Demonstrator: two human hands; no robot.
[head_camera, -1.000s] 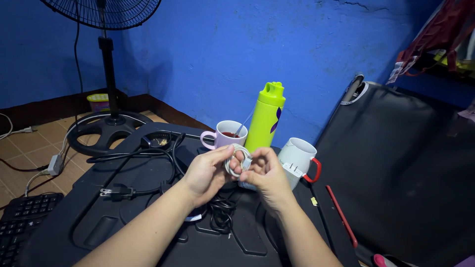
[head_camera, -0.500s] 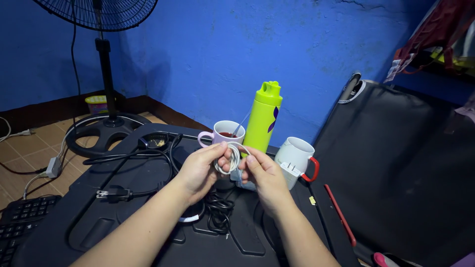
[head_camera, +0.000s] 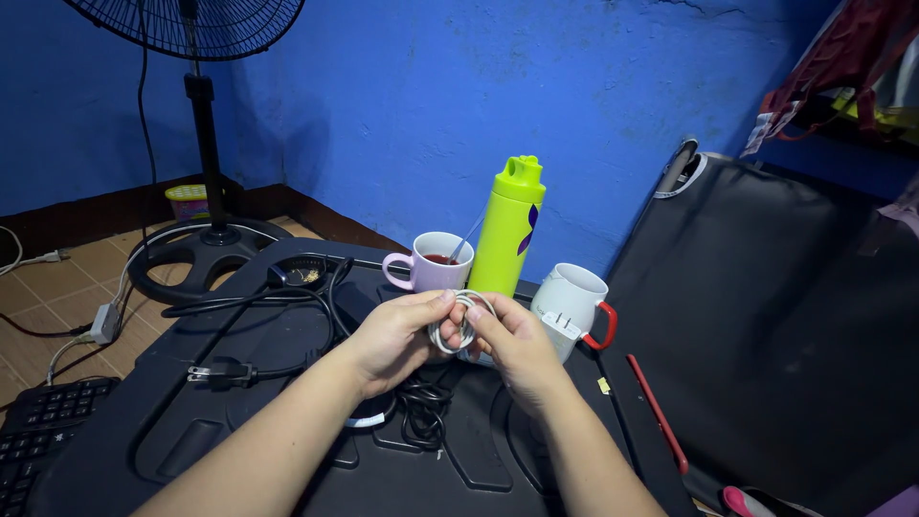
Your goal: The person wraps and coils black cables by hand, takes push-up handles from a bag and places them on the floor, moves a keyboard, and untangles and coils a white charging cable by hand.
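Hands met over a black moulded surface (head_camera: 287, 450), the left hand (head_camera: 392, 337) and right hand (head_camera: 517, 345) both closed on a small coil of white cable (head_camera: 458, 321) pinched between the fingertips. Just behind stood a pale pink mug (head_camera: 433, 262) holding dark liquid, a lime-green bottle (head_camera: 509, 228) bearing a purple mark on its side, and a white mug with a red handle (head_camera: 574, 304); a small white tag, possibly a label, seemed to sit on its front. A black power cord (head_camera: 251, 369) lay left, near a black keyboard (head_camera: 38, 426).
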